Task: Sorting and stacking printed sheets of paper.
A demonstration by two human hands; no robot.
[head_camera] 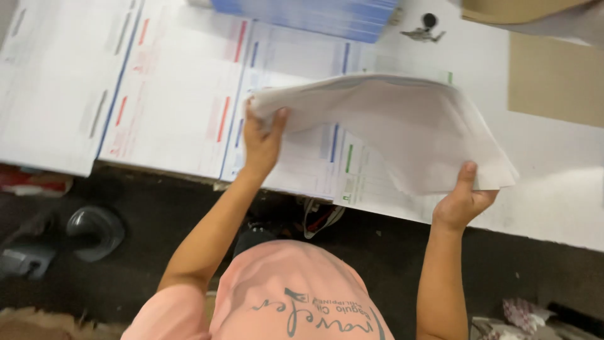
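A pink shirt [283, 296] fills the near edge, its lower part cut off by the frame. Beyond it, a sagging stack of white sheets [390, 126] is lifted over the white table [553, 189]. The stack is clamped at its left corner by the left hand [261, 141] and at its right edge by the right hand [462, 201]; most fingers are hidden beneath. Printed forms [176, 94] are partly covered by it. Farther off, a blue paper stack [314, 16] is cropped, and a small dark object [425, 28] is too blurred to identify.

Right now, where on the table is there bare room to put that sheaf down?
Bare white table lies right of the sheaf of paper, below the brown cardboard. A smaller patch sits beside the keys. Left is crowded with printed forms.
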